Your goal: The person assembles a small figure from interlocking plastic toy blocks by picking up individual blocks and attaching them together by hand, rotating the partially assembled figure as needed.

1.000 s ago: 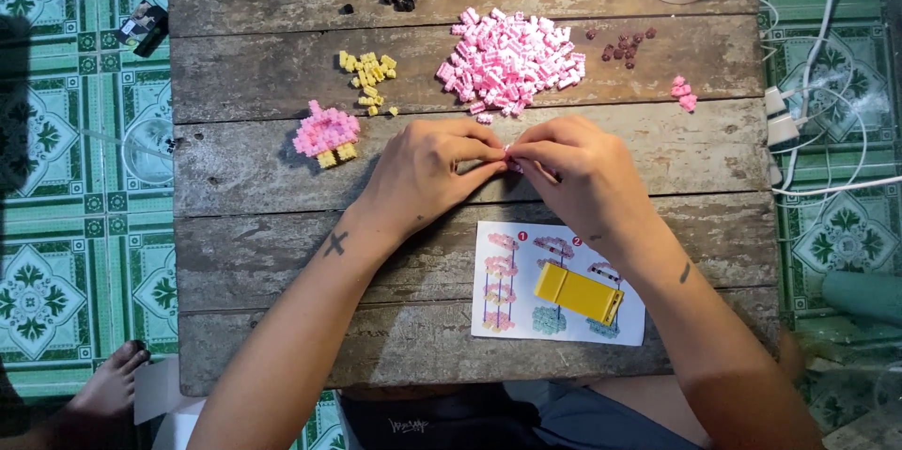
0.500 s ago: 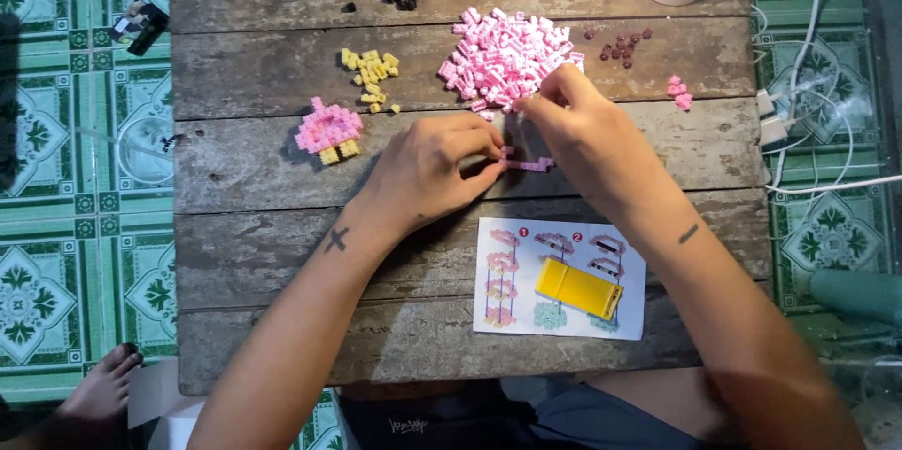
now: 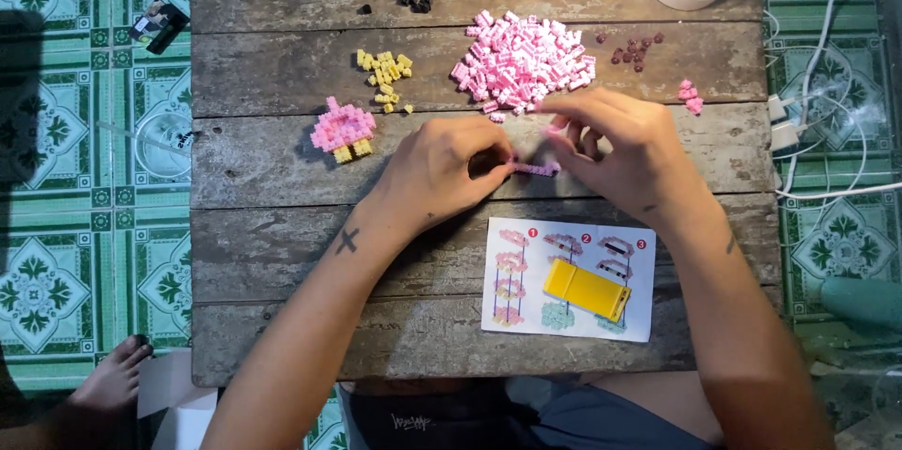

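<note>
Pink strip of small bricks [image 3: 536, 168] lies low over the weathered wooden worktop [image 3: 282, 159], pinched at its near end by your left hand [image 3: 442, 173], fingers closed on it. Your right hand [image 3: 625, 154] hovers at the strip's other end, fingers curled; whether it holds a piece cannot be told. The pile of pink bricks [image 3: 521, 65] sits just beyond the right hand. The instruction sheet [image 3: 526, 271], a yellow tool [image 3: 587, 288] on it, lies nearer you than both hands.
</note>
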